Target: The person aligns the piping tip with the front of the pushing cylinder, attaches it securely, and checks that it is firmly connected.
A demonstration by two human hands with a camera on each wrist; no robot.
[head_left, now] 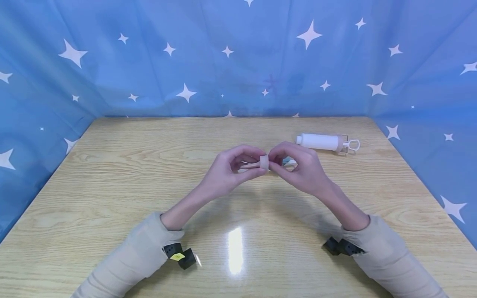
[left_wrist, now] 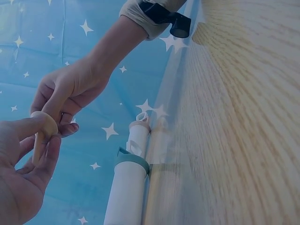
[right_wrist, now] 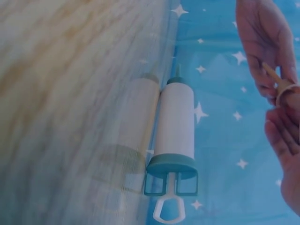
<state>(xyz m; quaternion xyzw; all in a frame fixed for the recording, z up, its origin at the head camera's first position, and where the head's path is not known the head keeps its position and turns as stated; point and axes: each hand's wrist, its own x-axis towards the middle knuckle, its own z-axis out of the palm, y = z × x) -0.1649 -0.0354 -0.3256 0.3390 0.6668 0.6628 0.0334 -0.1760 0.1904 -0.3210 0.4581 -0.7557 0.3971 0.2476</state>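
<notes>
A beige nozzle cap (head_left: pixel 263 162), a ring with a tapered spout, is held up between the hands above the table. My left hand (head_left: pixel 229 167) grips its ring between thumb and fingers, the spout (left_wrist: pixel 38 150) pointing back toward the left palm. From the other side, my right hand (head_left: pixel 299 165) pinches at the ring's open end with thumb and index finger; whether a small part sits inside is hidden. Behind the right hand lies a teal-and-white syringe (right_wrist: pixel 174 122), mostly covered in the head view. Further right is a beige-and-white syringe (head_left: pixel 318 141), its left end a bare white neck.
The wooden table (head_left: pixel 112 178) carries both syringes near its far right side. A blue curtain with white stars (head_left: pixel 208 62) hangs behind and along the sides. Black cameras (head_left: pixel 180 255) are strapped to the sleeves. A bright light reflection lies at the table's front middle.
</notes>
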